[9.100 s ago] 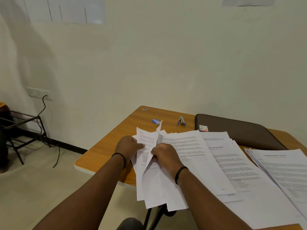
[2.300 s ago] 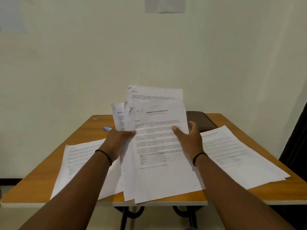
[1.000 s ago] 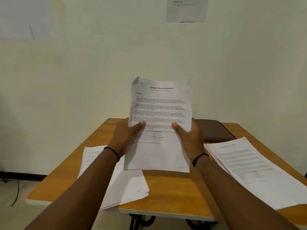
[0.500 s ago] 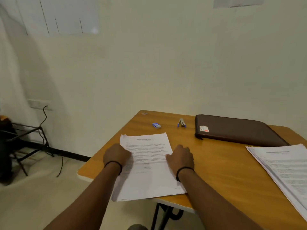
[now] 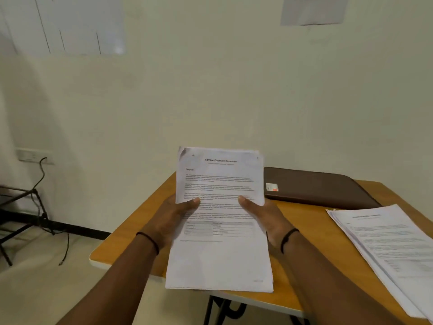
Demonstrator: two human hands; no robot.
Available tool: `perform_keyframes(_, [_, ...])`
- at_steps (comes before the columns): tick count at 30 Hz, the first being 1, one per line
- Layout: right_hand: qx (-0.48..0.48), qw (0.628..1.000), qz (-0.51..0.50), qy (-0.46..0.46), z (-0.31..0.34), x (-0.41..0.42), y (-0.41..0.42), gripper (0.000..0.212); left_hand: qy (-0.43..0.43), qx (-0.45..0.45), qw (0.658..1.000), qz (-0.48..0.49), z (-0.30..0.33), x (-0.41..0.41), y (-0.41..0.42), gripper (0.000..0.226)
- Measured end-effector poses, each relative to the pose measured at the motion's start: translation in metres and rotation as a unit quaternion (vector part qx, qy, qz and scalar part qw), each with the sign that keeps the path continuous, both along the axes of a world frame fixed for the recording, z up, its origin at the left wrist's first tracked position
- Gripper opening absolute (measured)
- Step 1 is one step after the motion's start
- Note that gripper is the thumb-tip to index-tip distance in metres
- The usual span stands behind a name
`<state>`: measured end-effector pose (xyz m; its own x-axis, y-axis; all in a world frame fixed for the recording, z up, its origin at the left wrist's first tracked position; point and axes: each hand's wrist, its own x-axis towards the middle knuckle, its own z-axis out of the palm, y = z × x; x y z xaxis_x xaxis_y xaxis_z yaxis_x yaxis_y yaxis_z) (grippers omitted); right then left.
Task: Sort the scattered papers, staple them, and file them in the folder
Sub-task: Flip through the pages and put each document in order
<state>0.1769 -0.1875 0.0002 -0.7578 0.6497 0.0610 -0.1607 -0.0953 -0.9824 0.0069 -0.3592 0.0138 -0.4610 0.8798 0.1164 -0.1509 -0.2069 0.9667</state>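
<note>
- Both hands are holding 1 sheaf of papers [image 5: 219, 221] up in front of the person, above the near edge of the table [image 5: 304, 242].
- Left hand [image 5: 173, 219] is gripping the sheaf's left edge — its thumb is lying across the printed front and the rest of the hand is sitting behind the pages.
- Right hand [image 5: 267, 219] is gripping the right edge the same way, thumb on the front, palm and fingers behind.
- Each wrist is wearing a thin dark band: left band [image 5: 148, 241], right band [image 5: 287, 238].
- Top page is showing a bold centred heading, blocks of text and a small table lower down; the fine print is blurring too much to read.
- Sheaf's top left corner is curling a little, and its page edges are lining up fairly evenly at the bottom.
- Brown folder [image 5: 318, 188] is lying flat and closed at the back of the table by the wall, just beside the raised sheaf's right edge, with a small white and red label [image 5: 271, 187] near its left end.
- Second pile of papers [image 5: 393, 254] is lying flat on the right side of the table, fanning slightly — well apart from the held sheaf and in front of the folder.
- Wall socket [image 5: 35, 156] is sitting low on the wall at the left, with a dark cable [image 5: 42, 170] hanging from it toward a black metal stand [image 5: 28, 207] on the floor.
- 2 pale sheets are hanging on the wall, a large one [image 5: 68, 24] upper left and a small one [image 5: 312, 10] upper right.
</note>
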Motion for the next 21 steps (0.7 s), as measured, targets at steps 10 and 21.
perform_keyframes(10, [0.195,0.964,-0.165,0.074,0.089,0.079,0.012,0.023,0.131,0.089,0.986,0.044,0.070,0.061,0.066,0.031])
perform_keyframes(21, [0.181,0.952,-0.224,0.100,0.079,0.105,0.025,0.020,0.153,0.117,0.976,0.101,0.076,0.085,0.084,0.021])
